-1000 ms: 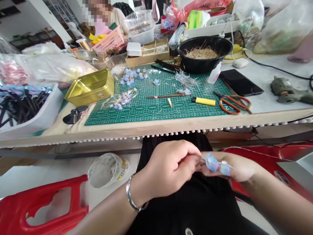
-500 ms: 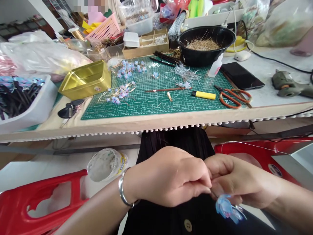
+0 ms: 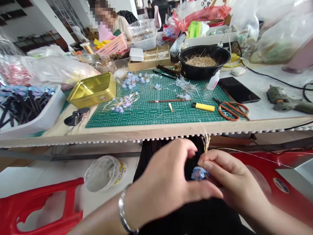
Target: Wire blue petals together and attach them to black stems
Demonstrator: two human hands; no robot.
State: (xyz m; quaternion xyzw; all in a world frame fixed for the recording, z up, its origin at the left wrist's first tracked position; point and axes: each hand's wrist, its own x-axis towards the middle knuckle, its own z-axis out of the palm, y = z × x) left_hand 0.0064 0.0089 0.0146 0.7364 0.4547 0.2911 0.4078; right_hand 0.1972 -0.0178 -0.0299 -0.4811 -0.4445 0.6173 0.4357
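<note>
Green cutting mat (image 3: 156,107) covers the middle of the tabletop (image 3: 269,98), which is pale and edged with white bead trim along its front. On the mat: loose blue flowers (image 3: 133,80), a yellow utility knife (image 3: 203,106), orange-handled scissors (image 3: 232,109), a thin brush (image 3: 168,100). Gold tin (image 3: 93,89) sits at the mat's left edge, black bowl (image 3: 204,60) of straw-like wire at the back, dark phone (image 3: 238,90) and a glue gun (image 3: 283,101) to the right. White tray (image 3: 47,114) of dark sticks far left. Room behind is cluttered with plastic bags and a pink basket (image 3: 111,45); another person (image 3: 117,24) sits across.

Below the tabletop edge, over the lap, left hand (image 3: 166,186) and right hand (image 3: 232,182) meet around a small blue flower (image 3: 199,173). Right grip pinches it, gold wire ends sticking up above the fingers; left grip is curled against it, though whether it actually clamps the flower is hard to tell. Red stools (image 3: 41,209) stand on the floor either side, a white tub (image 3: 105,173) by the left one.
</note>
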